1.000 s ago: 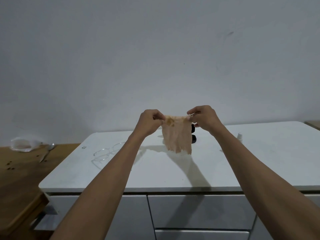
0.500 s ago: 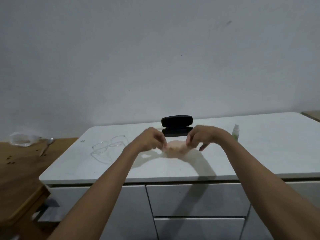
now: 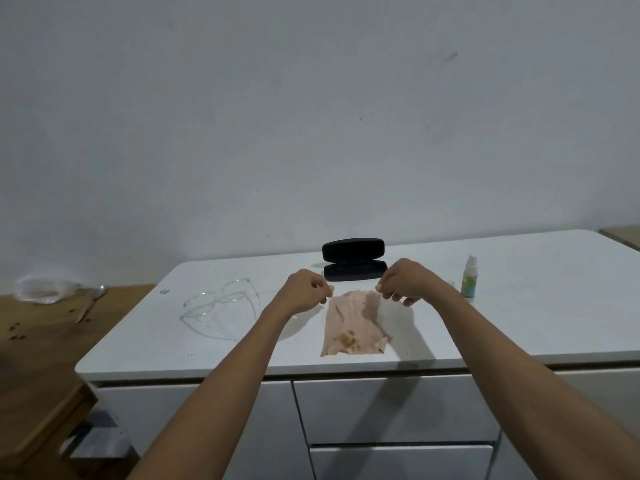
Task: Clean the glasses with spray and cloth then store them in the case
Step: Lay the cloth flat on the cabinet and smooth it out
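On the white cabinet top (image 3: 519,327) the pink cloth (image 3: 353,327) lies flat; the left hand (image 3: 304,292) and right hand (image 3: 408,282) pinch its far corners, the open black case (image 3: 353,259) behind, clear glasses (image 3: 218,306) left, spray bottle (image 3: 469,280) right

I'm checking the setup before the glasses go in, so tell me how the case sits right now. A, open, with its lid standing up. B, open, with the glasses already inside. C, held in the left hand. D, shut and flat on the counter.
A: the case lies open behind the hands, lid upright, while the glasses sit apart on the counter to its left.
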Action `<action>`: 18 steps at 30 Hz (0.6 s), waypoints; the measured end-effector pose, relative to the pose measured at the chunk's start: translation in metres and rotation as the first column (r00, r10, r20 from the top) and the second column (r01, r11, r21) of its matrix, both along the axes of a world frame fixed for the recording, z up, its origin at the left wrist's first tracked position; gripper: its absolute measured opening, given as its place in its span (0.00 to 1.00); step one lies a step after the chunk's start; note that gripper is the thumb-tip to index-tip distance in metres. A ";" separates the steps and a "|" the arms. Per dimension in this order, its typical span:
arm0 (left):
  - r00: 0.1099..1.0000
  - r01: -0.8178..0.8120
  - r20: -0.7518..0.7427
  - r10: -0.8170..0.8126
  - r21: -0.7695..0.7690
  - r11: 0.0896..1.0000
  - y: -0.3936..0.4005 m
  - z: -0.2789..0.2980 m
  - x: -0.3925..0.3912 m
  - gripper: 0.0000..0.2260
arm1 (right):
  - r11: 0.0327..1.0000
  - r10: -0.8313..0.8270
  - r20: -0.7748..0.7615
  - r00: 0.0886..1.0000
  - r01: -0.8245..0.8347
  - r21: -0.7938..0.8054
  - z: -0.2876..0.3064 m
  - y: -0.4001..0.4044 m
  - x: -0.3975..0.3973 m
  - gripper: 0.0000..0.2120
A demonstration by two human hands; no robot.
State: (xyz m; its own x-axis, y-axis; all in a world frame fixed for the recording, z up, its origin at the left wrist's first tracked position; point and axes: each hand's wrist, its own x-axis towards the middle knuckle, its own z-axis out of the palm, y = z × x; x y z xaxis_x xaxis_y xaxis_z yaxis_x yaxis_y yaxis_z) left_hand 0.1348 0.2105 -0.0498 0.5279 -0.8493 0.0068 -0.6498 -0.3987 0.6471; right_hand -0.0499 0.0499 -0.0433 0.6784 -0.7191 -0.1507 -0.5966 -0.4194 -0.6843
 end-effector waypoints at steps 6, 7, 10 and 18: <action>0.996 -0.092 0.018 0.093 -0.030 0.995 -0.034 -0.019 0.013 0.08 | 0.984 -0.117 0.016 0.993 0.118 -0.135 -0.023 -0.007 0.025 0.10; 0.997 -0.080 0.026 0.079 0.003 0.997 -0.036 -0.021 0.012 0.07 | 0.979 -0.111 -0.014 0.994 0.107 -0.173 -0.026 -0.006 0.028 0.10; 0.998 -0.029 0.054 0.025 0.063 0.998 -0.042 -0.024 0.010 0.02 | 0.967 -0.101 -0.075 0.992 0.081 -0.243 -0.035 -0.003 0.036 0.09; 0.999 -0.009 -0.044 0.007 -0.043 0.999 -0.043 -0.019 0.012 0.08 | 0.972 -0.134 0.117 0.984 0.153 -0.179 -0.030 -0.009 0.037 0.08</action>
